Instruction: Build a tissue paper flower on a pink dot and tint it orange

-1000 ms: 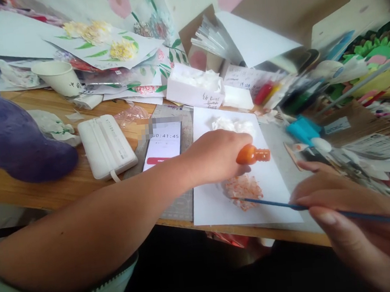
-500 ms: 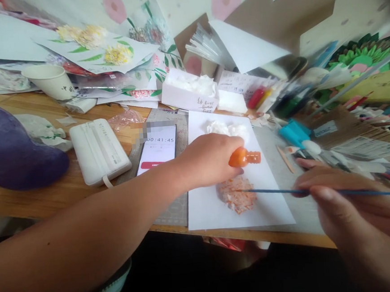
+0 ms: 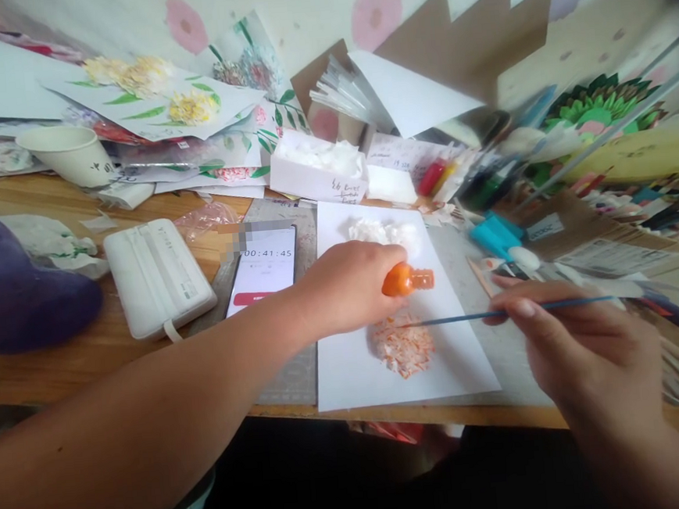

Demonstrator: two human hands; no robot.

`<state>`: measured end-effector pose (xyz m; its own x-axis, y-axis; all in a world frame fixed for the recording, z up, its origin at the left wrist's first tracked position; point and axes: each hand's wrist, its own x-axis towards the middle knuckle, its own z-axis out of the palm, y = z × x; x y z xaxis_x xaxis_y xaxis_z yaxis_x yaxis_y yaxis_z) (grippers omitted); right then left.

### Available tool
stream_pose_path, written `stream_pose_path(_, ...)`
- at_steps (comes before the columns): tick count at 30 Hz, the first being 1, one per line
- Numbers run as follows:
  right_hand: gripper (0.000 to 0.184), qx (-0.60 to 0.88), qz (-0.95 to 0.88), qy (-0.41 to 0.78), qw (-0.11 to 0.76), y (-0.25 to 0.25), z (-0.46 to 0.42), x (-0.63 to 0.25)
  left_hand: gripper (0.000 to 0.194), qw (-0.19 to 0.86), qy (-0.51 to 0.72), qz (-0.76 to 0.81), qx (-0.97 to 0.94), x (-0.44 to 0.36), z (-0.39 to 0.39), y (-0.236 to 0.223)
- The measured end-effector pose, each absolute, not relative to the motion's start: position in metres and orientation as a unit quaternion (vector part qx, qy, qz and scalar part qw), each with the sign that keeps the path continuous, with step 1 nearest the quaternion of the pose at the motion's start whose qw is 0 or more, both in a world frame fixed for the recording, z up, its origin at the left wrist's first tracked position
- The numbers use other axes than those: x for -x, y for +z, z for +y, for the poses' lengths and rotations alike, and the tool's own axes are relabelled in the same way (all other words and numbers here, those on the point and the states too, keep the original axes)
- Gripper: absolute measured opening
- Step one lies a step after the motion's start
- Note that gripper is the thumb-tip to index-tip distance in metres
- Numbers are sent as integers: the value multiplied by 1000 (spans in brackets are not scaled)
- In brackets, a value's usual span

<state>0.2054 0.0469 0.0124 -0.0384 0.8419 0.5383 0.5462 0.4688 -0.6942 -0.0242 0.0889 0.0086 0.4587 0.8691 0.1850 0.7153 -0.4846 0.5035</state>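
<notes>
My left hand (image 3: 353,283) is closed around a small orange paint bottle (image 3: 407,279), held on its side over the white paper (image 3: 466,370) with the neck pointing right. Between the fingertips of my right hand (image 3: 569,338) is a thin blue paintbrush (image 3: 467,317). Its tip reaches the flower of crumpled white pieces (image 3: 404,347), which is streaked with orange. Beyond my left hand, on the same sheet, lies a plain white crumpled clump (image 3: 382,234), partly hidden by that hand.
A phone with a running timer (image 3: 261,268) lies left of the paper, beside a white power bank (image 3: 159,276). A paper cup (image 3: 67,154) and a white box of tissue pieces (image 3: 318,166) stand behind. Several tools and a turquoise object (image 3: 495,234) are at the right.
The whole view has shifted slightly, moving the table things left. My right hand with the brush has moved left and up a little; the tip stays at the orange-streaked flower. Both grips are unchanged.
</notes>
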Motion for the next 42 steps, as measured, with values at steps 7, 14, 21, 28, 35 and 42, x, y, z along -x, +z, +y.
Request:
stream_pose_path(7, 4, 516, -689, 179, 476, 11, 52, -209, 14, 181, 193, 486, -833, 24, 89, 10)
stream_pose_path(14, 3, 497, -688, 212, 485, 7, 56, -215, 14, 189, 172, 501, -827, 23, 89, 15)
stream_pose_path(21, 6, 460, -725, 188, 477, 14, 54, -214, 15, 185, 178, 505, -824, 23, 90, 12)
stream_pose_path(28, 6, 452, -752, 179, 445, 20, 52, -217, 20, 182, 163, 515, -822, 25, 91, 11)
stream_pose_path(35, 3, 448, -765, 191, 421, 22, 52, -227, 19, 187, 137, 521, -821, 24, 91, 14)
stream_pose_path(42, 6, 438, -773, 225, 401, 27, 52, -231, 20, 178, 128, 530, -819, 23, 92, 15)
